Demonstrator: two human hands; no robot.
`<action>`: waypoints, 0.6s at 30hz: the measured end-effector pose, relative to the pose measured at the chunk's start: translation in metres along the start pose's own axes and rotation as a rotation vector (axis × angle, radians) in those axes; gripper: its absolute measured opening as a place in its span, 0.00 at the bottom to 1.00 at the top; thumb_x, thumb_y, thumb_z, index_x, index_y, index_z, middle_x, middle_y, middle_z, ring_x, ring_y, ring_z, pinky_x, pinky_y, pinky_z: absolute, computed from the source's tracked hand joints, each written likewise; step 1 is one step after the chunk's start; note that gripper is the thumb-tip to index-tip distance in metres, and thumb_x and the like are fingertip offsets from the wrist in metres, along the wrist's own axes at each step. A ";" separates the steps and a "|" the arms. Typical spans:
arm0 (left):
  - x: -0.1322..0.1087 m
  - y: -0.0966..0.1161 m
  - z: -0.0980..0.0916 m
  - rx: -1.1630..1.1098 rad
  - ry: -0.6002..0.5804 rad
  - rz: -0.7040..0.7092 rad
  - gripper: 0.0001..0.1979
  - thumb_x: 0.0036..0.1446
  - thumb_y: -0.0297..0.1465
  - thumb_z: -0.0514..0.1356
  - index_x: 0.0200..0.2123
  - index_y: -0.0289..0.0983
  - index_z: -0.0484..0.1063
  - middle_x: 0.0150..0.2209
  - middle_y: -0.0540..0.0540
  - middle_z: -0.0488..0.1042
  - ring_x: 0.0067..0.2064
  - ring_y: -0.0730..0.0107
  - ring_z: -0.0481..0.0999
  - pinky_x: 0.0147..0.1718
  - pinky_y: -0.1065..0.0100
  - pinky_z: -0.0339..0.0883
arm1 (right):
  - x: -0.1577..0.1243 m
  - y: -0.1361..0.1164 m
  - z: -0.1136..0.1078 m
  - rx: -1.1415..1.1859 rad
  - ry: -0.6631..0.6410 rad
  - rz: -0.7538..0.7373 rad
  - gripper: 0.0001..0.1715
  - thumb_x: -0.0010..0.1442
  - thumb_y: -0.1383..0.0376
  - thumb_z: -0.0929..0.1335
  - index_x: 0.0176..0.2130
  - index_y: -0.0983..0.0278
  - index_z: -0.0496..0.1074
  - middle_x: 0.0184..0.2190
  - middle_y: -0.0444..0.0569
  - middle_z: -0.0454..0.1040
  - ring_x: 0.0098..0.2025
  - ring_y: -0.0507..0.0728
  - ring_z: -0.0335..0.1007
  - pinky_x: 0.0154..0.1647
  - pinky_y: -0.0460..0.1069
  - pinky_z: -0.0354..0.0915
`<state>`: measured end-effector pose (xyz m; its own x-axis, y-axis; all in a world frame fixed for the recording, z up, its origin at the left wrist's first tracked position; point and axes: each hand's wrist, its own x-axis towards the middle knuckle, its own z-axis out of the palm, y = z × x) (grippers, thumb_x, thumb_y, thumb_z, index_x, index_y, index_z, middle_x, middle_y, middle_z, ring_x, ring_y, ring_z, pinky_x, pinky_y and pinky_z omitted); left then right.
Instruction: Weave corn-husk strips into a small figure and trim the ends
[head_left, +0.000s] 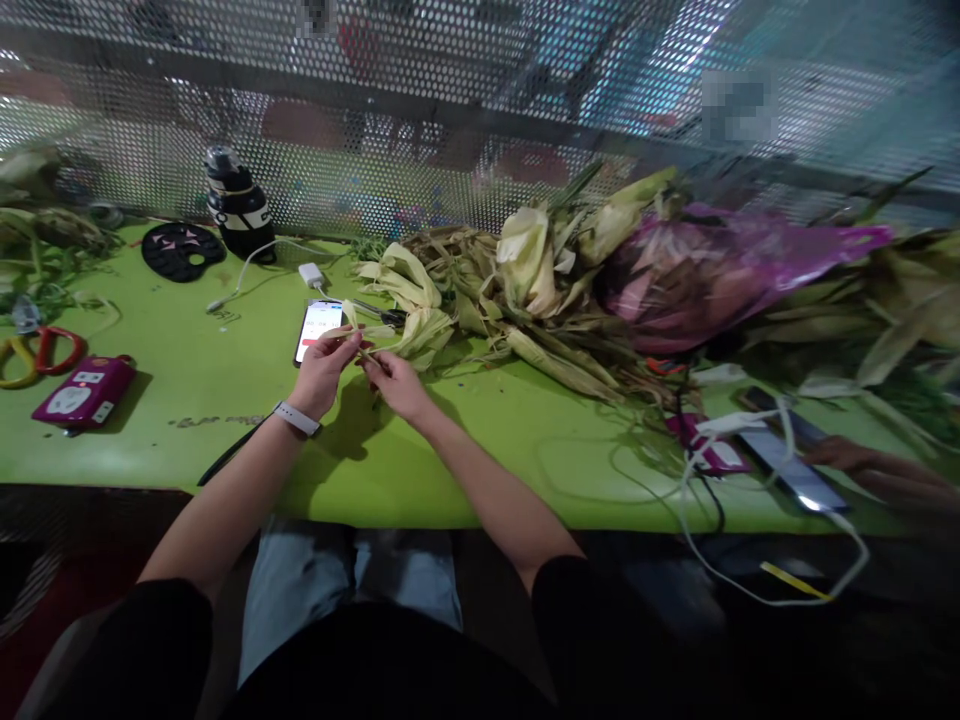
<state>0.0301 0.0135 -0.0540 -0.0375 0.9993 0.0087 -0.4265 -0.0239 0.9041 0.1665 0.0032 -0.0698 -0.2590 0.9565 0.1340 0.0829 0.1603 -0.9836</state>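
Observation:
Both hands meet above the green table, fingers pinched on a pale corn husk (373,331). My left hand (328,372), with a light watch band on its wrist, grips the husk from the left. From the right, my right hand (399,382) pinches its lower end between thumb and fingers. Just behind the left hand lies a phone (322,322) with a lit screen, its lower right part covered by the fingers. Beside the right hand, more loose husks (424,335) spread out. A pair of scissors (391,316) lies partly under them.
A large husk pile (525,270) and a pink plastic bag (690,275) stretch rightward. At left are a purple power box (86,392), red-handled scissors (61,350), a black palette-shaped tray (182,250) and a bottle (240,212). Another person's hand (847,455) is near a phone (795,465) and cables.

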 end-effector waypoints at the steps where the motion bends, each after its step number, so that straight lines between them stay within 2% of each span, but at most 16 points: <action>1: 0.000 0.001 0.000 0.003 0.017 0.004 0.17 0.44 0.34 0.72 0.37 0.35 0.75 0.41 0.44 0.79 0.40 0.71 0.78 0.41 0.68 0.70 | -0.002 -0.002 -0.003 -0.102 0.035 -0.054 0.22 0.60 0.46 0.65 0.35 0.62 0.70 0.22 0.40 0.67 0.25 0.51 0.63 0.30 0.47 0.60; 5: 0.000 0.005 -0.001 -0.019 0.034 -0.002 0.17 0.42 0.32 0.72 0.37 0.35 0.75 0.43 0.44 0.78 0.40 0.73 0.77 0.43 0.68 0.69 | -0.008 -0.010 -0.010 -0.440 0.184 -0.281 0.24 0.65 0.47 0.61 0.36 0.61 0.73 0.30 0.49 0.72 0.33 0.56 0.66 0.38 0.50 0.62; 9: -0.002 0.006 -0.001 0.041 0.016 -0.003 0.15 0.42 0.30 0.72 0.36 0.34 0.77 0.37 0.46 0.78 0.39 0.74 0.76 0.45 0.68 0.69 | -0.006 -0.010 -0.016 -0.681 0.286 -0.463 0.23 0.66 0.49 0.62 0.39 0.61 0.76 0.39 0.55 0.72 0.46 0.62 0.66 0.50 0.57 0.63; 12: -0.003 0.006 0.001 0.145 -0.020 0.017 0.11 0.43 0.30 0.70 0.33 0.34 0.78 0.39 0.45 0.78 0.38 0.73 0.75 0.45 0.67 0.68 | -0.003 -0.009 -0.020 -0.730 0.288 -0.525 0.21 0.66 0.50 0.61 0.39 0.60 0.75 0.47 0.56 0.71 0.53 0.63 0.64 0.57 0.59 0.59; 14: -0.004 0.007 0.002 0.192 -0.039 0.028 0.08 0.43 0.30 0.69 0.30 0.34 0.77 0.42 0.44 0.78 0.39 0.72 0.74 0.45 0.66 0.68 | -0.001 -0.009 -0.022 -0.711 0.251 -0.538 0.22 0.67 0.50 0.60 0.40 0.60 0.74 0.49 0.56 0.71 0.55 0.62 0.64 0.59 0.59 0.59; 18: -0.004 0.009 0.003 0.224 -0.073 -0.017 0.06 0.43 0.30 0.68 0.26 0.34 0.75 0.44 0.43 0.77 0.38 0.72 0.74 0.44 0.66 0.69 | 0.000 -0.009 -0.022 -0.614 0.205 -0.495 0.23 0.68 0.48 0.58 0.40 0.61 0.71 0.43 0.55 0.74 0.48 0.60 0.68 0.54 0.56 0.62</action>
<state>0.0288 0.0090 -0.0451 0.0372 0.9992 0.0158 -0.2147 -0.0075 0.9766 0.1866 0.0072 -0.0588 -0.2275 0.7556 0.6143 0.5335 0.6245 -0.5705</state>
